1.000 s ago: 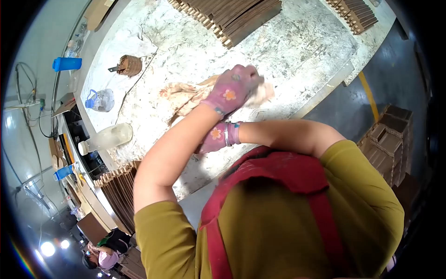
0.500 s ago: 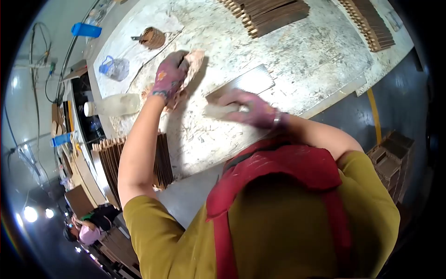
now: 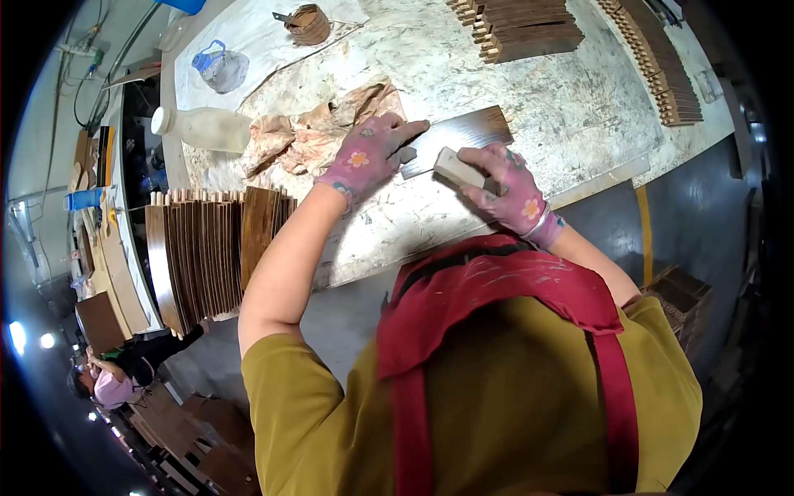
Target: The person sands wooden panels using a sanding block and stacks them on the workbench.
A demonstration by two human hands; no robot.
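Note:
A dark brown wooden board [image 3: 467, 132] with a shiny face lies flat on the worktable. My left hand [image 3: 368, 157], in a pink flowered glove, grips the board's left end with thumb and forefinger on either side. In the same kind of glove, my right hand [image 3: 511, 190] is closed around a pale rectangular block [image 3: 460, 168], which looks like a sanding block. The block is at the board's near edge; whether it touches the face I cannot tell. Just left of my left hand lies a crumpled, stained cloth [image 3: 302, 136].
A cloudy plastic bottle [image 3: 207, 130] lies beside the cloth, with a clear blue-handled jug [image 3: 223, 68] and a brown tub [image 3: 310, 26] behind. Stacked dark boards [image 3: 198, 256] stand at left; more rows [image 3: 529, 29] lie at the far side. Another person [image 3: 112, 384] is at lower left.
My left hand has let go of the cloth and moved right onto the board's end. My right hand, blurred before, still holds the pale block and has shifted right. The head view has shifted.

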